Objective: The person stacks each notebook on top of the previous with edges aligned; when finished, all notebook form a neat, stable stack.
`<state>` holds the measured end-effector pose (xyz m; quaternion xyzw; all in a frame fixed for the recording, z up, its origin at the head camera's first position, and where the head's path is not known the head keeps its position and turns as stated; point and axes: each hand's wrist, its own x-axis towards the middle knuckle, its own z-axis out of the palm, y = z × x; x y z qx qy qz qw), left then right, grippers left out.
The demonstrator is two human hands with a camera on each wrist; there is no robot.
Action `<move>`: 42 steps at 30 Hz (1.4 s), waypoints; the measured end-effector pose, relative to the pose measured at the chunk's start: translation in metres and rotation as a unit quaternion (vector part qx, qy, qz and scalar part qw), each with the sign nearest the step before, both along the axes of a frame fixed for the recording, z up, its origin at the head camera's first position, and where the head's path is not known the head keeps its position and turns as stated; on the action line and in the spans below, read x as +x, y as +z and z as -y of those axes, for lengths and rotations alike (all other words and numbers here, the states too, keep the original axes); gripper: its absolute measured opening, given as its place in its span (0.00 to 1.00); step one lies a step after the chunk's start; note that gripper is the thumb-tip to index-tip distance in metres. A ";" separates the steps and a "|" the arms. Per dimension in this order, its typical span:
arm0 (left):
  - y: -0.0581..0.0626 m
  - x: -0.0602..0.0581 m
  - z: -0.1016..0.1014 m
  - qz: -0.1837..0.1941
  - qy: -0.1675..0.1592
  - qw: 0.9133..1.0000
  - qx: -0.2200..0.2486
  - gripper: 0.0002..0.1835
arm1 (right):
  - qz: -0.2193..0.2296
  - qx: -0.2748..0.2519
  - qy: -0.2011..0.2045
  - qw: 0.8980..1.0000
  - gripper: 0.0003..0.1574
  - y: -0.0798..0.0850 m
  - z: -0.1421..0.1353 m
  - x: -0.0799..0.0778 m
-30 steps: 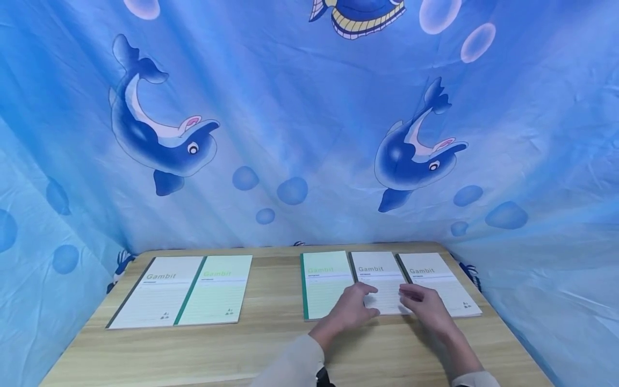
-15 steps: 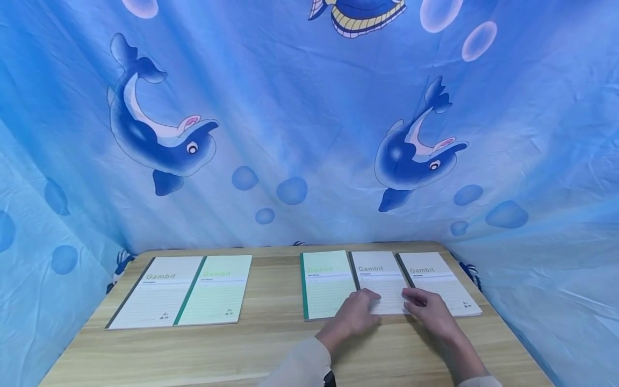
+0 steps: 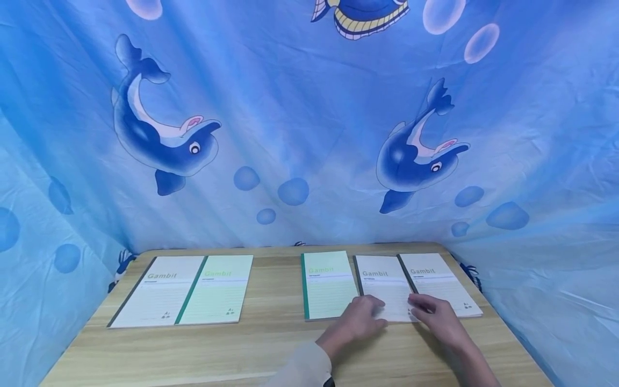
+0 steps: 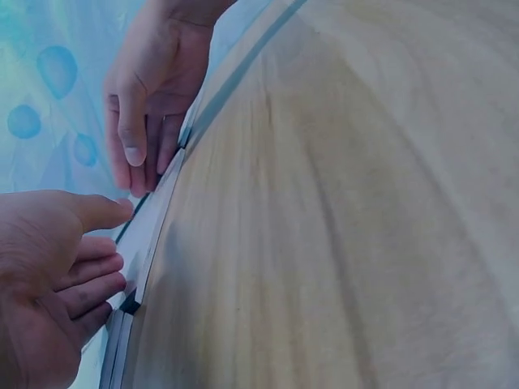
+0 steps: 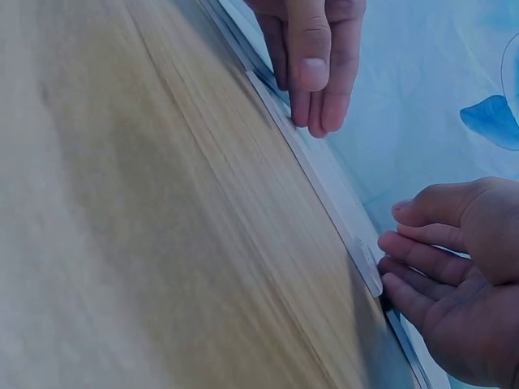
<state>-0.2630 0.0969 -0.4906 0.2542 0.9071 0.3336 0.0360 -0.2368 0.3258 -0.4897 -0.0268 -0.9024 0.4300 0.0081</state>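
Note:
Under my hands lies a white notebook (image 3: pixel 379 264) with a dark spine, flat in the middle of the right-hand row. My left hand (image 3: pixel 364 317) is at its left side, with fingertips over the near part of the spine edge. At the opposite side, my right hand (image 3: pixel 439 320) touches or nearly touches the right edge, fingers gently bent. In the left wrist view the notebook (image 4: pixel 154 231) lies between both hands; neither thumb is tucked under it. A green notebook (image 3: pixel 329 282) lies to its left, and another white notebook (image 3: pixel 432 266) to its right.
A white notebook (image 3: pixel 157 293) and a green one (image 3: pixel 217 290) lie side by side on the left of the wooden table (image 3: pixel 193 352). A blue curtain (image 3: pixel 309 134) with dolphins hangs behind the table and along both sides.
The middle white notebook has slid toward me and slightly right, its near edge now lower than the green notebook's. Both hands have moved with it along its sides.

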 end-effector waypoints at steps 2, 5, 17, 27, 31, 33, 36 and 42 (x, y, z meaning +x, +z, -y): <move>0.002 0.004 0.000 0.009 0.001 1.000 0.007 0.22 | 0.002 -0.004 -0.002 1.000 0.28 0.000 -0.001 0.003; 0.004 0.010 0.001 0.018 0.002 1.000 0.017 0.23 | 0.008 -0.009 -0.008 1.000 0.29 -0.001 -0.003 0.006; 0.005 0.027 0.002 0.048 -0.005 0.998 0.047 0.24 | 0.056 -0.078 -0.037 0.995 0.29 -0.008 -0.013 0.015; 0.001 0.038 0.010 0.101 0.009 0.988 0.119 0.20 | 0.062 -0.066 -0.045 0.995 0.29 -0.007 -0.016 0.025; -0.002 0.039 0.018 0.115 0.022 0.977 0.176 0.16 | 0.056 -0.073 -0.052 0.994 0.30 -0.006 -0.018 0.029; -0.002 0.040 0.023 0.122 0.030 0.972 0.200 0.16 | 0.055 -0.073 -0.054 0.994 0.30 -0.005 -0.019 0.030; 0.000 0.042 0.029 0.138 0.047 0.965 0.216 0.17 | 0.056 -0.058 -0.058 0.995 0.31 -0.004 -0.020 0.032; 0.006 0.048 0.032 0.160 0.083 0.959 0.217 0.20 | 0.068 -0.033 -0.064 0.995 0.31 -0.003 -0.022 0.032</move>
